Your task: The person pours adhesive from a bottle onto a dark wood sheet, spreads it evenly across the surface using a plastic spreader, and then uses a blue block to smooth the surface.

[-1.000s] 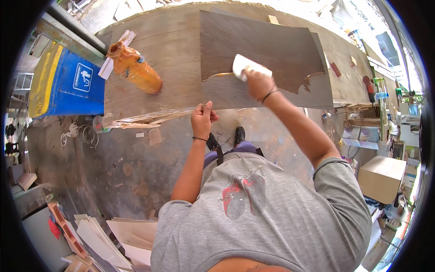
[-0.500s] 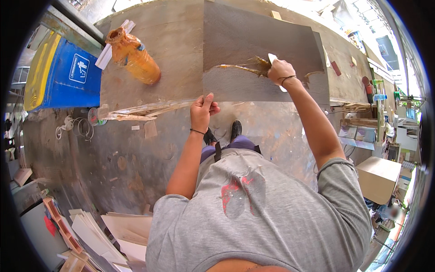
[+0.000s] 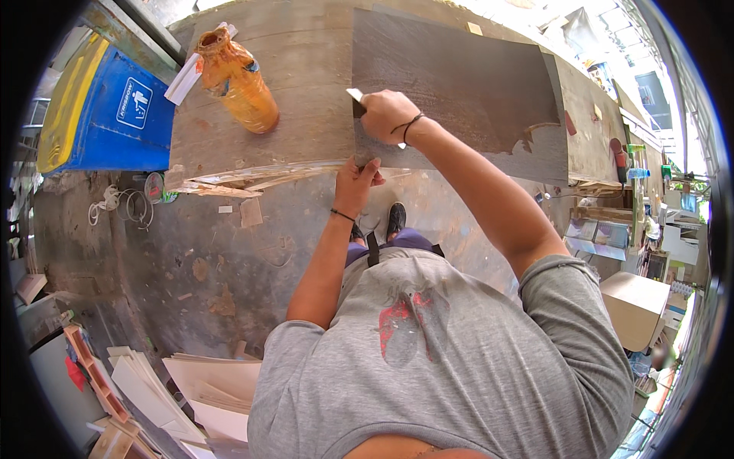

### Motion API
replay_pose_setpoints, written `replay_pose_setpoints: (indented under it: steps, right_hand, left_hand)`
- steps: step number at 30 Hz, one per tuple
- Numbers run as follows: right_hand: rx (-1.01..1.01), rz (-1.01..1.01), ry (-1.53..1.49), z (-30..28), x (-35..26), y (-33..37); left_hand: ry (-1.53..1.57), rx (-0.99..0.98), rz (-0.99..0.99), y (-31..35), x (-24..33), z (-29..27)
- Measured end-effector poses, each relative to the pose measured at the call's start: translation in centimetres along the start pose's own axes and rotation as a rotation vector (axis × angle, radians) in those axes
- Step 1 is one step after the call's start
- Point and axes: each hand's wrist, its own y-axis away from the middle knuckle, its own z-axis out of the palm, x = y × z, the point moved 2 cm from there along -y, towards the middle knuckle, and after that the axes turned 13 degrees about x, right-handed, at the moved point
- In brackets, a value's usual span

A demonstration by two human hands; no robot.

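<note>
A white flat spreader [image 3: 354,95] is in my right hand [image 3: 388,116], its fingers closed around it at the left edge of a dark brown sheet [image 3: 459,84]. A wet-looking brown coat covers much of the sheet, with a ragged border near its right end; a greyer strip runs along the near side. Curled at the sheet's near left corner is my left hand [image 3: 358,185], thumb against the fingers. Whether it pinches the corner is hidden. To the left, an orange, glue-smeared plastic bottle [image 3: 248,96] with an open top stands on the wooden worktable [image 3: 306,76].
Splintered wood [image 3: 252,176] juts from the table's near edge. Left of the table stands a blue bin [image 3: 130,115] with a yellow lid. White strips [image 3: 183,80] lie behind the bottle. A sander-like red and black tool [image 3: 618,157] sits at the right end. Boards [image 3: 214,382] lean behind me at lower left.
My right hand has swept the spreader leftward to the sheet's left edge, and the thick glue streak no longer shows. My left hand has risen slightly to the near corner.
</note>
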Motion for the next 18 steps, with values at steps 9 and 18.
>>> replay_pose_setpoints:
  steps: [9,18]
  right_hand:
    - [-0.205,-0.272,0.094,-4.2,-3.5,3.0]
    - [0.311,-0.273,0.512,5.0,3.5,8.7]
  left_hand:
    - [-0.009,0.082,0.027,0.2,0.2,-0.1]
    - [0.035,0.169,0.007,0.1,-0.1,0.1]
